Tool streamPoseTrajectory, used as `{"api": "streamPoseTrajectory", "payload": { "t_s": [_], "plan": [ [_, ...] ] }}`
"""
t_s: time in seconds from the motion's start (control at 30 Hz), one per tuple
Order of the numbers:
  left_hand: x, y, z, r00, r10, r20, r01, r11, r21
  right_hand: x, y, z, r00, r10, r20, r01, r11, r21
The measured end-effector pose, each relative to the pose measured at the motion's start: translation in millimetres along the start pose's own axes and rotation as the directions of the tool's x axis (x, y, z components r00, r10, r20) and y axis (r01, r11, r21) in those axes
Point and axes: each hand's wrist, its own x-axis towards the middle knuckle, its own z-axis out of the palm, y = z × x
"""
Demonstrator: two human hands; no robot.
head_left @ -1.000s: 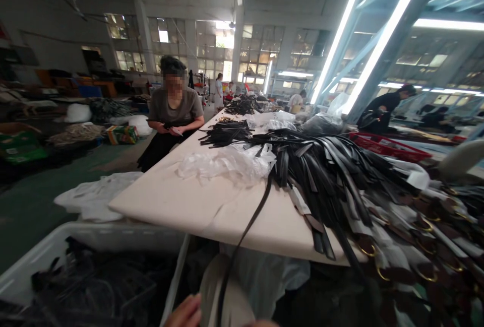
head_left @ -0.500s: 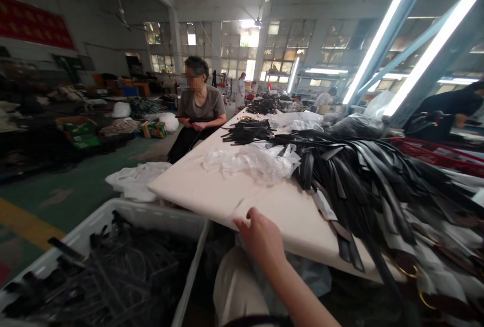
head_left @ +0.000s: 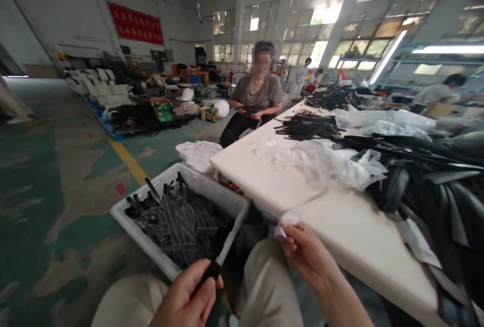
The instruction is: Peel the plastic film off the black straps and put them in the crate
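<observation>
Strap end (head_left: 210,270) is sitting pinched in the closed left hand (head_left: 187,297), long axis running up-right over the bin (head_left: 156,251) corner toward the right hand (head_left: 302,251), whose fingers are nipping a white scrap (head_left: 282,227) at the surface's (head_left: 355,236) near edge.

1. We see one long red banner (head_left: 136,23) on the far white wall — it bears gold characters, too small and blurred to read.
2. We find no other legible text.
</observation>
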Motion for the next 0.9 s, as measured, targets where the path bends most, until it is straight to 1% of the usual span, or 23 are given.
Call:
{"api": "streamPoseTrajectory", "payload": {
  "t_s": [0.03, 0.1, 0.13, 0.17, 0.3, 0.43, 0.5, 0.6, 0.67, 0.7, 0.77, 0.8, 0.83, 0.87, 0.9],
  "plan": [
    [3.5, -0.1, 3.0, 0.999, 0.004, 0.038, -0.005, 1.000, 0.029, -7.4, 4.9, 3.8, 0.996, 0.082, 0.031, -0.084, 0.994, 0.075],
    [8.3, -1.9, 7.2, 0.997, 0.000, 0.082, -0.006, 0.997, 0.081, -19.9, 13.9, 12.0, 0.966, 0.235, 0.106, -0.254, 0.941, 0.226],
    [9.6, -2.8, 8.8, 0.995, -0.002, 0.098, -0.007, 0.996, 0.094, -25.0, 17.3, 16.1, 0.948, 0.284, 0.144, -0.314, 0.906, 0.284],
    [10.3, -3.5, 10.4, 0.993, -0.002, 0.116, -0.010, 0.995, 0.100, -29.4, 19.8, 19.9, 0.936, 0.304, 0.179, -0.347, 0.882, 0.317],
    [11.0, -1.9, 17.6, 0.983, 0.028, 0.181, -0.046, 0.994, 0.099, -41.4, 21.5, 30.8, 0.931, 0.256, 0.260, -0.333, 0.889, 0.315],
    [11.4, -1.1, 23.8, 0.979, 0.040, 0.199, -0.057, 0.995, 0.081, -46.7, 23.1, 36.1, 0.929, 0.216, 0.302, -0.304, 0.909, 0.285],
    [11.1, -2.4, 25.8, 0.979, 0.025, 0.204, -0.040, 0.997, 0.070, -47.0, 27.7, 37.1, 0.932, 0.193, 0.305, -0.275, 0.928, 0.252],
    [9.2, -4.2, 27.6, 0.978, 0.005, 0.207, -0.017, 0.998, 0.056, -45.8, 36.4, 36.6, 0.950, 0.134, 0.282, -0.186, 0.968, 0.166],
    [7.5, -5.2, 27.3, 0.984, 0.019, 0.179, -0.025, 0.999, 0.035, -45.0, 40.8, 35.6, 0.960, 0.108, 0.257, -0.139, 0.985, 0.106],
    [6.9, -5.8, 26.6, 0.988, 0.036, 0.149, -0.040, 0.999, 0.026, -44.9, 42.3, 35.3, 0.961, 0.112, 0.253, -0.139, 0.986, 0.091],
    [6.5, -7.2, 23.6, 0.989, 0.112, 0.092, -0.117, 0.992, 0.054, -45.9, 44.7, 35.8, 0.947, 0.152, 0.284, -0.187, 0.977, 0.103],
    [7.0, -7.7, 21.5, 0.982, 0.175, 0.076, -0.183, 0.977, 0.106, -47.0, 46.3, 36.6, 0.927, 0.188, 0.324, -0.235, 0.965, 0.115],
    [8.0, -7.9, 19.3, 0.962, 0.261, 0.081, -0.271, 0.945, 0.180, -48.5, 48.4, 37.6, 0.899, 0.226, 0.376, -0.288, 0.951, 0.117],
    [9.4, -7.5, 16.9, 0.927, 0.359, 0.111, -0.375, 0.892, 0.253, -50.3, 51.5, 38.8, 0.863, 0.258, 0.434, -0.333, 0.937, 0.107],
    [10.9, -6.3, 14.7, 0.877, 0.456, 0.152, -0.481, 0.822, 0.306, -52.1, 55.6, 40.1, 0.828, 0.278, 0.486, -0.364, 0.927, 0.089]
  ]
}}
